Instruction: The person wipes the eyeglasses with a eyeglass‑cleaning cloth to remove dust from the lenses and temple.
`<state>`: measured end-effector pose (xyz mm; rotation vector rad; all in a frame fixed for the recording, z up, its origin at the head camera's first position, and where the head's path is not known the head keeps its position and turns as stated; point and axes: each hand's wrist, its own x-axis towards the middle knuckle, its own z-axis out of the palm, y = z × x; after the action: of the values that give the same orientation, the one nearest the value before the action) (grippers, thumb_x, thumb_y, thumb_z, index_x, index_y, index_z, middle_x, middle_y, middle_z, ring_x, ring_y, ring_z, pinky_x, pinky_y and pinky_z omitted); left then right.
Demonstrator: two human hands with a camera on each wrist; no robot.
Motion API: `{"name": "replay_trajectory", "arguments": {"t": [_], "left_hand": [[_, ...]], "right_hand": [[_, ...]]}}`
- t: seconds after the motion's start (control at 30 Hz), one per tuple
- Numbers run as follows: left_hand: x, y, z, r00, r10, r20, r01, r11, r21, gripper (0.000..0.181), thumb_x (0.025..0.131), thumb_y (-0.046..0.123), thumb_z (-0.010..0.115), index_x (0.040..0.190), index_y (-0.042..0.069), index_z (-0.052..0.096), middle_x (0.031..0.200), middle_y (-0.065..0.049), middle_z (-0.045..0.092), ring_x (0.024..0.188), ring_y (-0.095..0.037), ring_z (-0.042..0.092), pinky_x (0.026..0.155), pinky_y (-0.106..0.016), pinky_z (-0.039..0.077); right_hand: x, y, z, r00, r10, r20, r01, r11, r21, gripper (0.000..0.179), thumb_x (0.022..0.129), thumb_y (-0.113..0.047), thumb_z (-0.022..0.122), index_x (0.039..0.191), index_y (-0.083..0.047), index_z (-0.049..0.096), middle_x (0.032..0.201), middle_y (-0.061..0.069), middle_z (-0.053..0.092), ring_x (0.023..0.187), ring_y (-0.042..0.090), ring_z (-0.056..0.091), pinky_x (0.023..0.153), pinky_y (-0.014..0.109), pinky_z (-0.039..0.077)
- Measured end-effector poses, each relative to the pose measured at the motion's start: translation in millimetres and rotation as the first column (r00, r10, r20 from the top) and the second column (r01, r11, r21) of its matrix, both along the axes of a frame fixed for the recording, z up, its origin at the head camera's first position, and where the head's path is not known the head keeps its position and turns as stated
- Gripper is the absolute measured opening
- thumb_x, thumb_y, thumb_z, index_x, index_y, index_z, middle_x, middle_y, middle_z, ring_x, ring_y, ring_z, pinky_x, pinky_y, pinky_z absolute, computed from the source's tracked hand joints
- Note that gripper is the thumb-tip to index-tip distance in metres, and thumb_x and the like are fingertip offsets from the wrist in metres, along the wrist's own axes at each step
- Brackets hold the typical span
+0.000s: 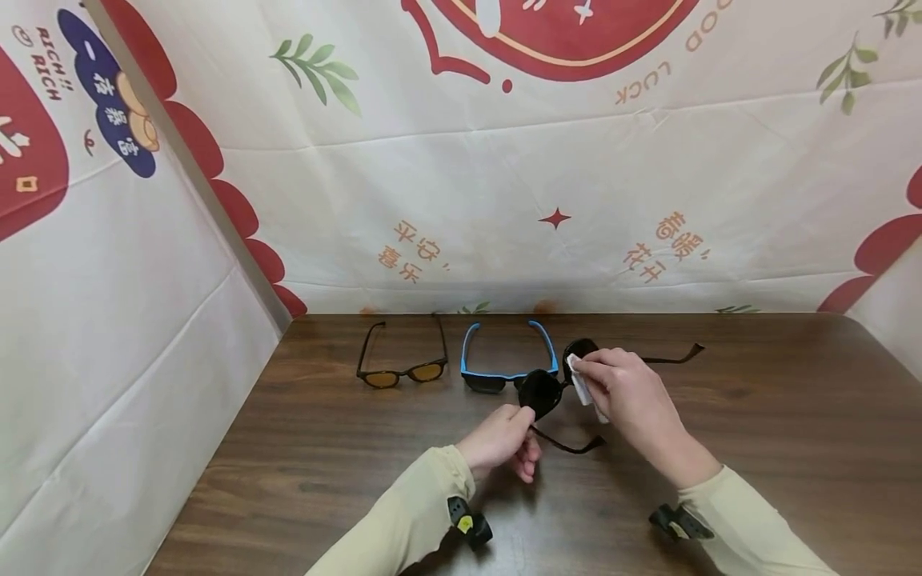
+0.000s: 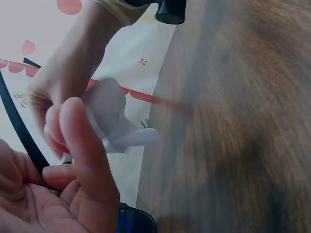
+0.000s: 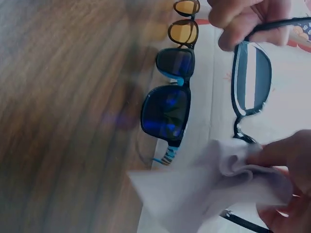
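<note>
Black sunglasses are held up over the table, their temples spread. My left hand pinches them at the outer edge of one lens, beside the hinge. My right hand grips a white cloth against the other lens, its fingers folded around it. In the right wrist view the cloth covers that lens, while the uncovered lens shows a pale striped reflection. Crumpled folds of the cloth hang below the right hand in the left wrist view.
Behind the held pair, blue-framed sunglasses lie on the brown table, temples pointing back. To their left are dark-framed glasses with amber lenses. A printed white curtain hangs along the table's far edge.
</note>
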<state>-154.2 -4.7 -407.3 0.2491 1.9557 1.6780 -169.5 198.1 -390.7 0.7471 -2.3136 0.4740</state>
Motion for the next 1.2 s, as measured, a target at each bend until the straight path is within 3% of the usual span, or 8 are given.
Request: {"name": "replay_trajectory", "arguments": {"t": [0.17, 0.33, 0.47, 0.6, 0.73, 0.87, 1.0, 1.2], "left_hand": [[0.6, -2.4, -3.4, 1.000, 0.026, 0.012, -0.026, 1.000, 0.013, 0.034, 0.090, 0.010, 0.034, 0.059, 0.005, 0.048, 0.052, -0.004, 0.049, 0.040, -0.011, 0.049, 0.041, -0.025, 0.049], [1.3, -3.3, -2.7, 1.000, 0.005, 0.000, -0.005, 1.000, -0.011, 0.035, 0.089, 0.010, 0.034, 0.058, 0.004, 0.048, 0.050, -0.004, 0.049, 0.040, -0.011, 0.048, 0.040, -0.024, 0.048], [1.9, -1.9, -2.2, 1.000, -0.003, -0.009, 0.003, 1.000, -0.020, 0.034, 0.090, 0.010, 0.035, 0.059, 0.004, 0.049, 0.050, -0.004, 0.049, 0.039, -0.012, 0.048, 0.040, -0.026, 0.049], [1.7, -0.2, -1.4, 1.000, 0.008, -0.004, -0.008, 1.000, -0.003, 0.034, 0.091, 0.011, 0.035, 0.061, 0.005, 0.049, 0.051, -0.004, 0.049, 0.039, -0.012, 0.048, 0.040, -0.026, 0.049], [0.7, 0.3, -0.6, 0.999, 0.039, -0.006, -0.039, 0.999, 0.010, 0.034, 0.090, 0.011, 0.034, 0.061, 0.005, 0.049, 0.051, -0.004, 0.049, 0.039, -0.012, 0.048, 0.039, -0.025, 0.048], [1.1, -0.1, 0.9, 0.999, 0.048, -0.009, -0.048, 0.999, -0.010, 0.034, 0.090, 0.011, 0.034, 0.060, 0.004, 0.049, 0.051, -0.004, 0.049, 0.039, -0.012, 0.048, 0.039, -0.025, 0.048], [2.1, 0.8, 2.5, 1.000, 0.020, -0.001, -0.020, 1.000, -0.017, 0.032, 0.090, 0.010, 0.035, 0.061, 0.004, 0.048, 0.051, -0.004, 0.049, 0.039, -0.012, 0.048, 0.039, -0.025, 0.048], [0.3, 1.3, 2.8, 0.999, 0.020, 0.028, -0.020, 1.000, -0.010, 0.030, 0.089, 0.011, 0.035, 0.063, 0.007, 0.047, 0.052, -0.003, 0.049, 0.039, -0.011, 0.047, 0.040, -0.024, 0.047]], "right_hand": [[-1.0, 2.2, 0.9, 0.997, 0.051, -0.059, -0.039, 0.983, 0.181, 0.023, 0.064, 0.006, 0.080, 0.085, -0.003, 0.074, 0.080, 0.005, 0.065, 0.072, 0.025, 0.057, 0.060, 0.038, 0.046], [0.9, 1.8, 0.4, 0.986, -0.096, -0.134, 0.131, 0.950, 0.285, 0.014, 0.067, 0.008, 0.073, 0.075, -0.003, 0.068, 0.070, 0.008, 0.058, 0.067, 0.028, 0.052, 0.058, 0.037, 0.044], [0.3, 0.0, -0.7, 0.962, -0.202, -0.183, 0.242, 0.943, 0.228, 0.008, 0.075, 0.008, 0.067, 0.082, 0.004, 0.068, 0.073, 0.016, 0.060, 0.070, 0.035, 0.053, 0.063, 0.042, 0.045], [-2.3, -1.4, -0.3, 0.970, -0.162, -0.179, 0.184, 0.977, 0.111, 0.024, 0.071, 0.009, 0.072, 0.094, 0.004, 0.071, 0.084, 0.016, 0.066, 0.076, 0.035, 0.057, 0.067, 0.044, 0.044], [-1.2, -1.2, 1.4, 0.989, -0.084, -0.120, 0.100, 0.986, 0.134, 0.027, 0.068, 0.004, 0.080, 0.094, -0.002, 0.075, 0.086, 0.010, 0.069, 0.080, 0.029, 0.059, 0.073, 0.047, 0.041], [1.3, 0.1, 2.8, 0.982, -0.152, -0.113, 0.175, 0.954, 0.244, 0.020, 0.069, 0.003, 0.077, 0.084, -0.009, 0.076, 0.080, 0.005, 0.069, 0.078, 0.026, 0.054, 0.074, 0.048, 0.039], [-0.4, 0.7, 2.3, 0.961, -0.227, -0.156, 0.258, 0.941, 0.221, 0.024, 0.069, 0.007, 0.071, 0.089, -0.007, 0.075, 0.082, 0.008, 0.068, 0.077, 0.029, 0.053, 0.071, 0.046, 0.039], [0.3, 1.3, -0.6, 0.991, -0.087, -0.100, 0.104, 0.978, 0.183, 0.029, 0.065, 0.005, 0.077, 0.094, -0.002, 0.075, 0.087, 0.010, 0.069, 0.076, 0.027, 0.056, 0.068, 0.044, 0.041]]}}
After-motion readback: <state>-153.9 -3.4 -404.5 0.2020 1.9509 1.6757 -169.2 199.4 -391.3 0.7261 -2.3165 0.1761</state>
